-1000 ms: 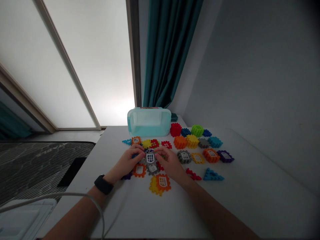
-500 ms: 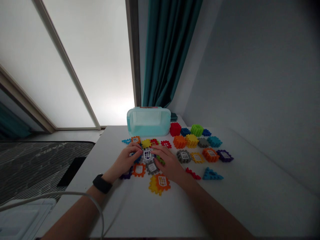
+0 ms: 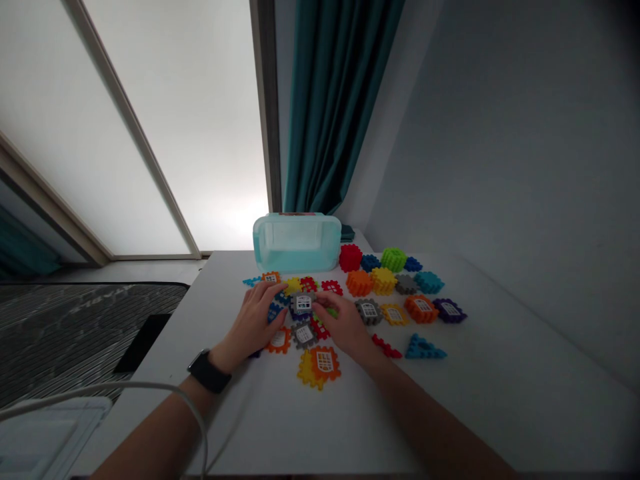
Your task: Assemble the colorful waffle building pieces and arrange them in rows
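Note:
A grey plastic building tile with a white window insert point(image 3: 303, 304) is pinched at its right edge by my right hand point(image 3: 345, 325), above other tiles. My left hand point(image 3: 255, 323), with a dark watch on its wrist, is open just left of that tile, thumb and fingers apart over the pile. Blue tiles point(image 3: 275, 311) show between its thumb and fingers. Beneath the held tile lie another grey window tile point(image 3: 303, 335) and a red tile point(image 3: 320, 328). An orange window tile point(image 3: 279, 341) sits by my left thumb, partly covered.
A translucent teal bin point(image 3: 297, 245) stands on its side at the back of the white table point(image 3: 280, 427). Stacks of tiles sorted by colour, such as the orange stack point(image 3: 359, 283), stand on the right. A white cable point(image 3: 150, 385) crosses in front of my left forearm.
The grey window tile has been turned and now sits in my right hand's pinch. My left hand has moved off it to the left and opened.

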Motion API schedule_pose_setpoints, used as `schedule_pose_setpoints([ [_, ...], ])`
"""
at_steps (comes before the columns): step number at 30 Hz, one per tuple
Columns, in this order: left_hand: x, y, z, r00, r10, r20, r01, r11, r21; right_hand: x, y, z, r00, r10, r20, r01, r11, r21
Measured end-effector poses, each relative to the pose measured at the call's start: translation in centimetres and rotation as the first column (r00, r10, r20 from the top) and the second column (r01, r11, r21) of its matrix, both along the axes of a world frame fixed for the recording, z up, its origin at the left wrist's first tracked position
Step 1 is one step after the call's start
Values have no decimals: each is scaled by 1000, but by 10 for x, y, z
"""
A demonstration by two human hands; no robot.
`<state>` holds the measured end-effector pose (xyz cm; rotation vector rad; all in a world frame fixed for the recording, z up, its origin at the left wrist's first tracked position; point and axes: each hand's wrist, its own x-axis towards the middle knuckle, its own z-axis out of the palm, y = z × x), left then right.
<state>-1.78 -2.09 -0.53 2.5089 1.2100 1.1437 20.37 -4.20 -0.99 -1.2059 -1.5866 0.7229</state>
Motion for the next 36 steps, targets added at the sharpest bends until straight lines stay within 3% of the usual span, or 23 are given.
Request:
schedule_pose_setpoints([
  [3,0,0,-1,998,1,-60,3,998,57,-3,1,0,988,35,-153,-57,989,-136],
  [6,-1,0,-2,997,-18,-78,23,997,69,-6,1,0,964,93,-250,-142,972,-186],
  [10,-1,1,-4,995,-37,-96,45,996,80,-8,0,-2,968,112,-225,-158,968,-196],
  [12,-2,2,-5,996,-37,-82,44,996,76,-7,-1,-2,988,74,-135,-94,984,-150],
  [15,-3,4,-7,999,-37,-33,38,999,37,-4,-5,0,996,24,81,-30,996,78],
  [19,-6,6,-8,999,-35,20,35,999,-9,-1,-8,4,942,25,334,-138,937,320],
  [25,-5,3,-8,999,-44,24,44,999,3,0,-8,1,891,-38,452,-165,901,401],
  [36,-4,3,-11,993,-46,-107,49,998,27,7,-11,7,902,-91,422,-99,908,407],
])
